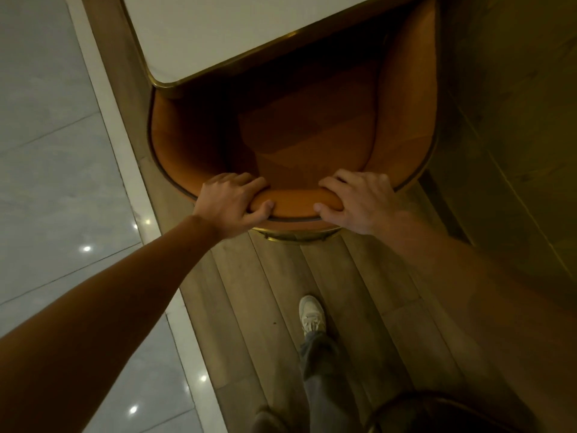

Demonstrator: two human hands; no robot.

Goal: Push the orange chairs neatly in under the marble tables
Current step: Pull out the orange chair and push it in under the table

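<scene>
Gripping the padded top of the orange chair (296, 129) from behind, the person has both hands closed over its backrest rim: the left hand (232, 204) sits on the left part of the rim, fingers curled over into the seat side and the thumb pressed on the outer face, and the right hand (356, 201) mirrors it just beside, with a short stretch of orange rim bare between the two thumbs. The chair stands directly ahead of the hands, its front tucked beneath the marble table (218, 32), whose brass-edged rounded corner overlaps the chair's left arm while the table's edge crosses over the front of the seat. Most of the seat, the back and both curved arms remain out from under the table. A brass ring shows at the chair's base, just under the rim between the hands. To the chair's left, a strip of wooden floor (256, 292) runs beside a pale border and glossy grey tiles (46, 151). To its right, a dark wall panel (515, 120) stands close to the arm. Behind the chair, one light shoe (312, 314) stands on the planks.
</scene>
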